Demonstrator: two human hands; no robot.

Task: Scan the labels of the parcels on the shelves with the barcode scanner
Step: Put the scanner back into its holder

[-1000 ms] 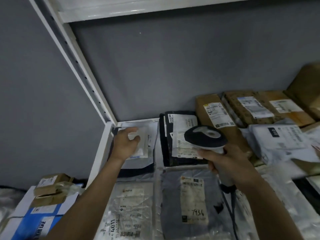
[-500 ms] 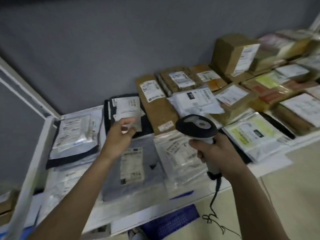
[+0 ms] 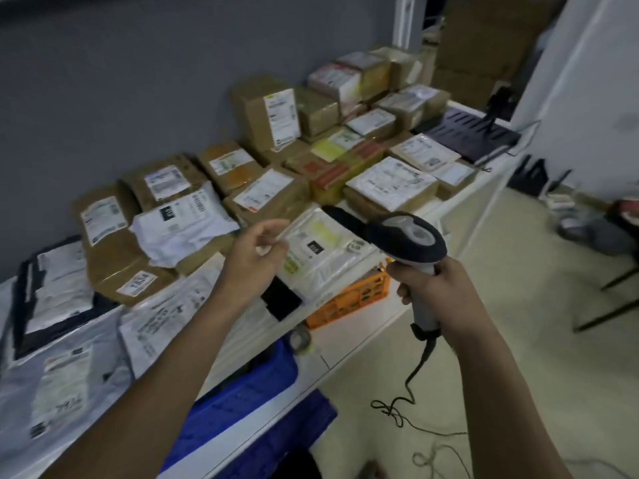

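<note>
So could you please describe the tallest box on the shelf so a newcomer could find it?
Follow the grey wall along the back of the shelf. The upright brown box stands there, taller than the flat parcels around it, its white label on the side face.

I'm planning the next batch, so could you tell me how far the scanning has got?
Nothing in view proves any label is scanned. In hand: the right hand grips the barcode scanner, while the left hand hovers empty, fingers loosely curled, near the clear-bagged parcel. Left: apparently that parcel and the many cardboard parcels along the shelf.
</note>
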